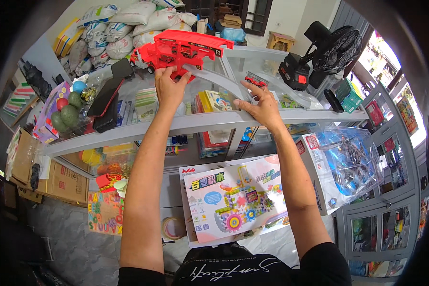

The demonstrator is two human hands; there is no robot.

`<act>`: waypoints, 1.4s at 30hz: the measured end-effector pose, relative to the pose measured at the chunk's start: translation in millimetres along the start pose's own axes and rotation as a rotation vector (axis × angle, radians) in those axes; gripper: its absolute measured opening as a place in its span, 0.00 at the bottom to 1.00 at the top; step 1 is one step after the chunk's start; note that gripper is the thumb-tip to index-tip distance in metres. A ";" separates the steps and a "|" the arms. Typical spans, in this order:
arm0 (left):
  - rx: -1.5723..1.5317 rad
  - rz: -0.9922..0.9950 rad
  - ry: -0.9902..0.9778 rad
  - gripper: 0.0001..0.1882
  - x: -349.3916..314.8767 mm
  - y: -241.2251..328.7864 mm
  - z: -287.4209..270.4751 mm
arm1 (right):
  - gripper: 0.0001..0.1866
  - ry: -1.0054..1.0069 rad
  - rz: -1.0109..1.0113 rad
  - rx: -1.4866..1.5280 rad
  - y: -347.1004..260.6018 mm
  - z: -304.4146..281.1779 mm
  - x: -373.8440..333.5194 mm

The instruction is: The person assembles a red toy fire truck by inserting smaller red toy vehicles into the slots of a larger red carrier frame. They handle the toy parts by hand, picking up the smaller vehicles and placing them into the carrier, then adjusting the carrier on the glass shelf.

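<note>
A large red toy carrier truck (183, 50) with open decks stands on the glass-topped counter, its cab toward the left. My left hand (170, 89) grips its lower near edge between thumb and fingers. Some small red pieces show inside the decks. To the right lies a small red toy fire engine (256, 79) with a ladder on top. My right hand (263, 106) is just in front of it, thumb and fingers apart, resting by the counter's grey frame. Whether those fingertips touch the fire engine I cannot tell.
A black fan (336, 47) stands at the right rear of the counter (195, 125). At left are a phone (106, 97) and green toy fruit (66, 114). Boxed toys, including a building-block box (238, 202), sit below my arms. Stacked sacks (133, 28) fill the back left.
</note>
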State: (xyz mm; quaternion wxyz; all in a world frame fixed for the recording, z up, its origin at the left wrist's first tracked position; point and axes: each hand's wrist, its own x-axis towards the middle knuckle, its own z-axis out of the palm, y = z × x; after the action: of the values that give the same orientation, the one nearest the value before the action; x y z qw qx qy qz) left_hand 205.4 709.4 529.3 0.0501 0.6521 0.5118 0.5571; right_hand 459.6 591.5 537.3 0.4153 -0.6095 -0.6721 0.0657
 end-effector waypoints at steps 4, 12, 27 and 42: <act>-0.025 -0.030 -0.002 0.25 1.0 0.9 -1.7 | 0.26 0.123 -0.046 0.171 18.9 -18.7 8.1; -0.036 -0.058 -0.012 0.27 0.4 4.2 0.2 | 0.19 0.178 -0.153 -0.126 51.3 -32.1 37.3; -0.050 -0.067 -0.045 0.27 1.3 -1.4 -3.0 | 0.21 -0.082 -0.247 -0.122 -10.3 -11.7 17.1; -0.032 0.005 -0.003 0.24 3.3 -7.7 1.1 | 0.24 0.040 -0.208 -0.146 -17.8 12.1 19.9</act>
State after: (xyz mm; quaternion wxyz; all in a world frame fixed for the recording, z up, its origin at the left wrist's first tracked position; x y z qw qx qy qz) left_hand 201.1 716.0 526.2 0.0600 0.6534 0.5011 0.5642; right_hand 440.1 609.5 549.5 0.3877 -0.5664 -0.7262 -0.0392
